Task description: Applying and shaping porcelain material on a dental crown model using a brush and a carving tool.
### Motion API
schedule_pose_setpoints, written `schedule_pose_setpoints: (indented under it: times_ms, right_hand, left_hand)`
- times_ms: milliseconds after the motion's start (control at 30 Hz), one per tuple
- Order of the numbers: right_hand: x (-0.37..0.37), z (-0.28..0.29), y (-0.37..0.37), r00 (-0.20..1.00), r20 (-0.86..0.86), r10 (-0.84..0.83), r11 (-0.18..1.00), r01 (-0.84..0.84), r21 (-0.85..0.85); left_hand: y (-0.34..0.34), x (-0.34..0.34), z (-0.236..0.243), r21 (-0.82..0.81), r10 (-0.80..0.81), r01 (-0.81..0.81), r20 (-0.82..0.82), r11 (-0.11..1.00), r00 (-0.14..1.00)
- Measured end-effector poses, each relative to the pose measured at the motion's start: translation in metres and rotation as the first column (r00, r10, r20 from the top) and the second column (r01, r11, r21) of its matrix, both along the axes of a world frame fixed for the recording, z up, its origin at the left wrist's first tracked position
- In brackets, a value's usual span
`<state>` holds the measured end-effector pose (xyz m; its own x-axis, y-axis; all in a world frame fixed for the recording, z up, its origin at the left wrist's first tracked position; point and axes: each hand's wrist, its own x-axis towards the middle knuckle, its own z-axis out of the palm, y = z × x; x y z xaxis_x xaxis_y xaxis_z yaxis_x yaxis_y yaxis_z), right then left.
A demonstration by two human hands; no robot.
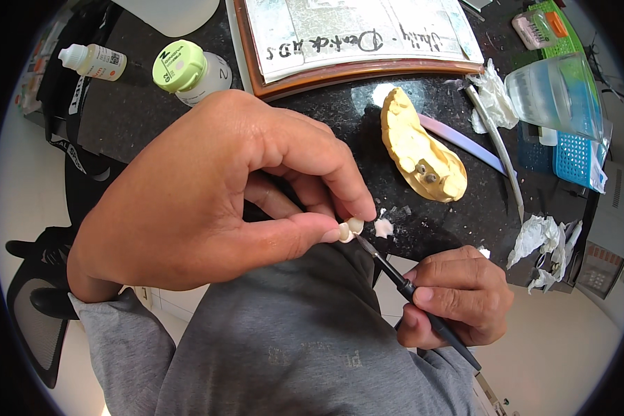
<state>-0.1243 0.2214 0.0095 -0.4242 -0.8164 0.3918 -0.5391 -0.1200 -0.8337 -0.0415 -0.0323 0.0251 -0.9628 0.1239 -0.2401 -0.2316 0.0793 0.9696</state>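
Observation:
Between the thumb and fingers of my left hand is a small cream-white dental bridge, partly hidden by the fingertips. My right hand grips a slim black brush like a pen. Its fine tip meets the lower edge of the bridge. Just beyond my left fingertips, a little heap of pale pinkish material and loose flakes lie on the dark bench. A yellow plaster dental model with two greyish stumps stands farther back.
A lime-lidded jar and a small dropper bottle stand at the back left. Behind is a brown-framed board with paper. On the right are a clear cup of liquid, a blue basket, a metal tool and crumpled tissue.

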Motion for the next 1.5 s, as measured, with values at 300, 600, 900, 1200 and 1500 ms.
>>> schedule_pose_setpoints:
  times_ms: [300, 600, 900, 1200, 1500]
  right_hand:
    - [-0.0010, -0.0009, 0.0009, 1.000, 0.002, 0.009, 1.000, -0.009, -0.004]
    - [0.0004, -0.0021, 0.0015, 1.000, 0.004, -0.003, 1.000, 0.003, -0.013]
    - [0.0002, -0.0025, 0.0014, 1.000, 0.016, -0.005, 1.000, 0.006, -0.028]
    - [0.0011, -0.0030, 0.0001, 1.000, 0.015, -0.003, 1.000, 0.004, -0.019]
    - [0.0021, -0.0016, -0.0011, 1.000, 0.013, -0.007, 1.000, 0.007, -0.006]
  left_hand:
    - [-0.0006, 0.0007, -0.0001, -0.005, -0.002, 0.002, -0.011, 1.000, 1.000]
    - [-0.0016, 0.0007, -0.0007, -0.019, -0.016, 0.016, -0.022, 1.000, 1.000]
    - [-0.0014, 0.0005, -0.0005, -0.023, -0.015, 0.015, -0.019, 1.000, 1.000]
    - [-0.0016, 0.0006, 0.0017, -0.020, -0.013, 0.013, -0.004, 1.000, 1.000]
    - [-0.0018, 0.0010, 0.0006, -0.002, -0.007, 0.007, -0.006, 1.000, 1.000]
